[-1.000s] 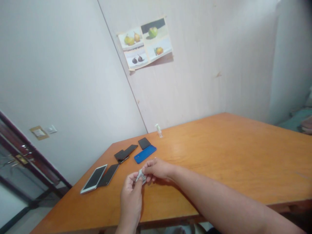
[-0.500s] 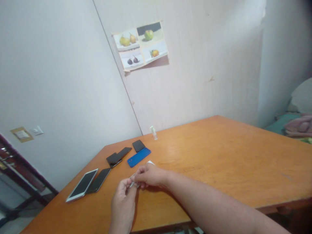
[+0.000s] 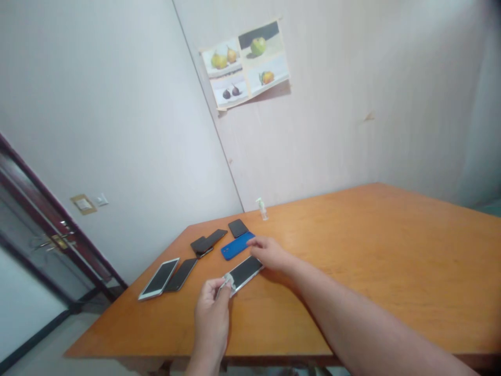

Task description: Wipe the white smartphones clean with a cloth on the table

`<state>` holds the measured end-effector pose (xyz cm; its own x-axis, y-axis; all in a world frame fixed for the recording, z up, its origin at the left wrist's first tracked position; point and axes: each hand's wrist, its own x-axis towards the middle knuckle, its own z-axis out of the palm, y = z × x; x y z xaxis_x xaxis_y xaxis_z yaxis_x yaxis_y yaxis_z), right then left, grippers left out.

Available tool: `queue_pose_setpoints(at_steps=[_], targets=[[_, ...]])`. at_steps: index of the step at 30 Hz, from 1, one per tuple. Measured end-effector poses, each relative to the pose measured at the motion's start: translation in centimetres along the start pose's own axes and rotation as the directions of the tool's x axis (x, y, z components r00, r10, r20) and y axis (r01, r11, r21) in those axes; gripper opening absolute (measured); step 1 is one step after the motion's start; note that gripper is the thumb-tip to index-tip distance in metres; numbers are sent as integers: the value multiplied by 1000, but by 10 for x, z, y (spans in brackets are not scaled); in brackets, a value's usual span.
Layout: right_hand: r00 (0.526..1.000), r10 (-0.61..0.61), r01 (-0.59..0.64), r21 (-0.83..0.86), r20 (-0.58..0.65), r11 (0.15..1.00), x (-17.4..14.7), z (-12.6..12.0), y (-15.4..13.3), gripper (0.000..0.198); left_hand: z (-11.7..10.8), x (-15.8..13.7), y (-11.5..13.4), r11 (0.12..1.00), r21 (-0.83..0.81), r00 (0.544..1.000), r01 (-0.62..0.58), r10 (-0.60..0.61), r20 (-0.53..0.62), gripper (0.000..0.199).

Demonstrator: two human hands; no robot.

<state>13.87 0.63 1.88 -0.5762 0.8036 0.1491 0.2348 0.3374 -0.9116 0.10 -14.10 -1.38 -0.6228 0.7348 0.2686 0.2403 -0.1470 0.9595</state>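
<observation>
A white phone [image 3: 246,272] with a dark screen is tilted between my hands above the table. My left hand [image 3: 213,308] is closed on its near end, with a crumpled whitish wipe [image 3: 229,282] pinched between thumb and fingers against the phone. At the far end, my right hand [image 3: 270,253] has its fingers bent around the phone's edge; its grip is partly hidden. Just behind those fingertips lies a blue phone [image 3: 235,247], back side up.
On the wooden table [image 3: 352,261], a white tablet-like phone [image 3: 159,279] and a dark phone [image 3: 182,275] lie at the left. Overlapping dark phones [image 3: 207,243] and another dark phone [image 3: 237,227] lie farther back. A small pump bottle [image 3: 262,209] stands near the wall.
My right hand has moved away from my left to the white phone's far end, uncovering its screen. My left hand stays at the near end. The view has shifted left.
</observation>
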Motion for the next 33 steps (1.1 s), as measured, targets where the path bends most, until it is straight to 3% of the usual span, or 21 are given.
queue_pose_setpoints(at_steps=[3, 6, 8, 12, 15, 18, 20, 24, 30, 33], targets=[[999, -37, 38, -111, 9, 993, 1, -12, 14, 68, 0, 0, 2, 1000, -30, 1000, -3, 3, -20, 37], [992, -20, 53, -267, 123, 962, -1, -13, 23, 95, 1, 1, 4, 999, -52, 1000, 3, -4, -28, 35], [977, 7, 82, -405, 212, 910, -2, -13, 24, 102, 0, 2, 5, 998, -62, 1000, 12, -14, -28, 33], [968, -19, 153, -529, 250, 835, -3, -13, 20, 97, -6, 10, 5, 999, -24, 998, 25, -26, -50, 37], [971, -64, 186, -561, 230, 807, -4, -13, 18, 91, -15, 25, 0, 980, 184, 997, -72, 72, 8, 31], [976, -70, 179, -580, 205, 795, -6, -12, 18, 91, -22, 42, -6, 838, 477, 964, -264, 235, 122, 24], [977, -66, 174, -579, 203, 797, -6, -12, 19, 94, -24, 52, -7, 741, 577, 939, -344, 287, 191, 21], [974, -54, 174, -576, 220, 799, -5, -12, 22, 90, -23, 55, -2, 668, 616, 908, -418, 284, 309, 17], [981, -58, 154, -567, 185, 809, -6, -12, 21, 87, -26, 25, 8, 583, 586, 820, -563, 308, 482, 21], [981, -52, 151, -566, 186, 811, -6, -12, 20, 86, -27, 29, 9, 564, 583, 802, -585, 297, 518, 25]])
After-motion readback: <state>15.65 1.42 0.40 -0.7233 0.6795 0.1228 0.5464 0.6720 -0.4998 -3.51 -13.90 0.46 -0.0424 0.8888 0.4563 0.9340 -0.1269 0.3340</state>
